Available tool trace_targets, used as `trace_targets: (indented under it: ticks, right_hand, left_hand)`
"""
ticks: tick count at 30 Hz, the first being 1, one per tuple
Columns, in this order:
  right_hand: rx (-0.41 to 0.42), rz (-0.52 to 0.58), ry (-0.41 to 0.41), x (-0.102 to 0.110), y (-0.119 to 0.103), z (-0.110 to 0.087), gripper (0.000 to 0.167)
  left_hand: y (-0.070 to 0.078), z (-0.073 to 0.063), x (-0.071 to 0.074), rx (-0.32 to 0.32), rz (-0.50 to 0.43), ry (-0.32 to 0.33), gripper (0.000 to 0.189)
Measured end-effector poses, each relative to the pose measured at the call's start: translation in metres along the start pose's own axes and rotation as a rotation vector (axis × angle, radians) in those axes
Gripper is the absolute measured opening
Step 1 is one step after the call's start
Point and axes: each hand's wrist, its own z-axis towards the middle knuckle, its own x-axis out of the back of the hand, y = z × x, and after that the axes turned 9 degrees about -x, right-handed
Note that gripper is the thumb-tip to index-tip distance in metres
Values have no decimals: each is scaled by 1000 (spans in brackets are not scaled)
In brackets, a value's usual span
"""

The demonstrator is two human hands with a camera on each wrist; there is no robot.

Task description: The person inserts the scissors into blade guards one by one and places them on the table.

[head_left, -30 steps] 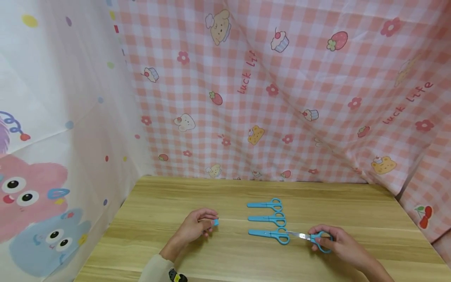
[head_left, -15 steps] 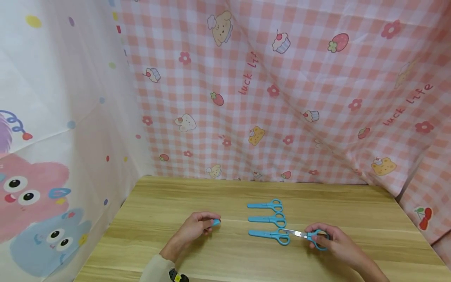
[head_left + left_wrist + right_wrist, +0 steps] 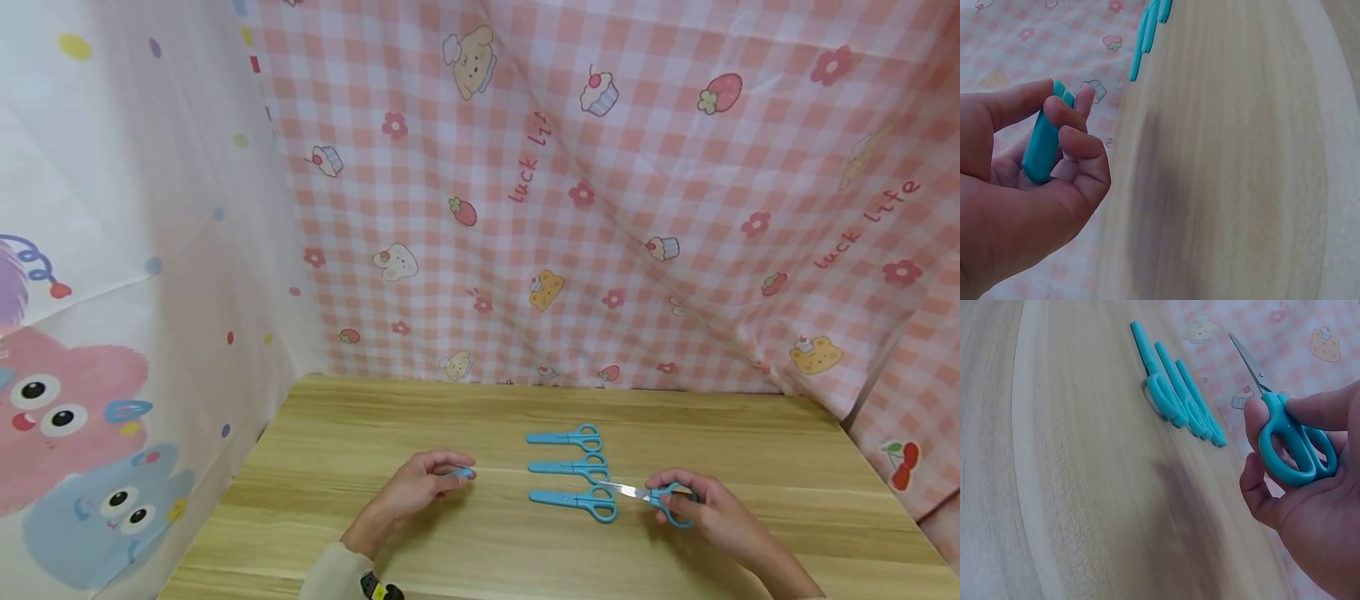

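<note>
My left hand point(image 3: 420, 487) pinches a blue scissors cover point(image 3: 1041, 147) between thumb and fingertips, its slotted end upward in the left wrist view. In my right hand point(image 3: 716, 512) is a pair of scissors point(image 3: 1288, 450) with blue handles, gripped around the handle loops. Its bare metal blades point(image 3: 1247, 362) are together and point left, toward the other hand. Between the two hands, three covered blue scissors lie in a column on the table: a near pair point(image 3: 558, 498), a middle pair point(image 3: 555, 467) and a far pair point(image 3: 555, 437). The held blade tips overlap the near pair's handles in the head view.
The wood-grain table point(image 3: 360, 408) ends at a pink checked cloth point(image 3: 420, 317) hanging behind it. A white cartoon-printed cloth point(image 3: 187, 275) hangs on the left. A dark wristband point(image 3: 381, 587) sits at the left sleeve.
The left hand has shifted slightly right and turned the cover in its fingers. The right hand has moved a little left and away from the body with the scissors. The three covered pairs stay put.
</note>
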Motion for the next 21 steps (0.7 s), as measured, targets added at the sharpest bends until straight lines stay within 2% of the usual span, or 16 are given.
trace_targets:
  ticks: [9,15,21]
  right_hand:
    - [-47,-43,50,-7,-12,2,28]
    - [0,-68,34,-11,-15,5,24]
    - [41,-73,4,-14,-19,9,23]
  left_hand:
    - [5,2,-4,-4,-18,-62,32]
    - [8,1,-7,15,-58,-78,32]
    - [11,1,-9,13,-38,-97,34]
